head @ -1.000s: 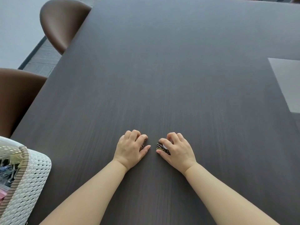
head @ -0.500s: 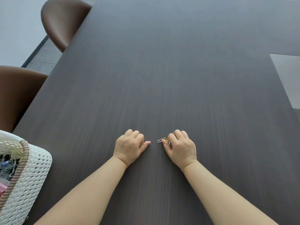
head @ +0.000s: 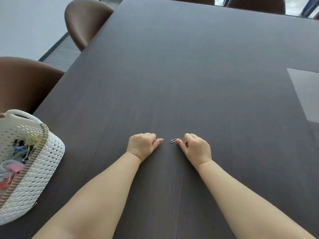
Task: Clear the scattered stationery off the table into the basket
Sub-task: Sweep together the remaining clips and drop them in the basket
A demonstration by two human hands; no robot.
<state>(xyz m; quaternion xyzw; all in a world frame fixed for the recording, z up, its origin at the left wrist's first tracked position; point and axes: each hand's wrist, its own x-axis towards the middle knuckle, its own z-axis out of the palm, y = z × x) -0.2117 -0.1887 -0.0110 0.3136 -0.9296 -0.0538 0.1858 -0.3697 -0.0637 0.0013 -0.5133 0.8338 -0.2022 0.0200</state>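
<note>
Both my hands rest on the dark wooden table (head: 189, 75) near its front middle. My right hand (head: 196, 148) is curled and pinches paper clips; a silver paper clip (head: 173, 140) sticks out from its thumb and forefinger, with a yellow one just behind it. My left hand (head: 142, 145) is fisted with the thumb stretched forward, and a thin bit of wire shows at its fingertips; what it holds is mostly hidden. The white woven basket (head: 43, 169) stands at the table's left front corner, holding several coloured binder clips and paper clips.
Two brown chairs (head: 86, 19) stand along the table's left side, the nearer brown chair (head: 22, 83) just behind the basket. More chair backs show at the far end. A pale reflection lies on the table's right part.
My head has tilted up, so more of the far table end shows. My right hand has gathered the clips into its fingers, leaving one silver clip sticking out. My left hand stays fisted.
</note>
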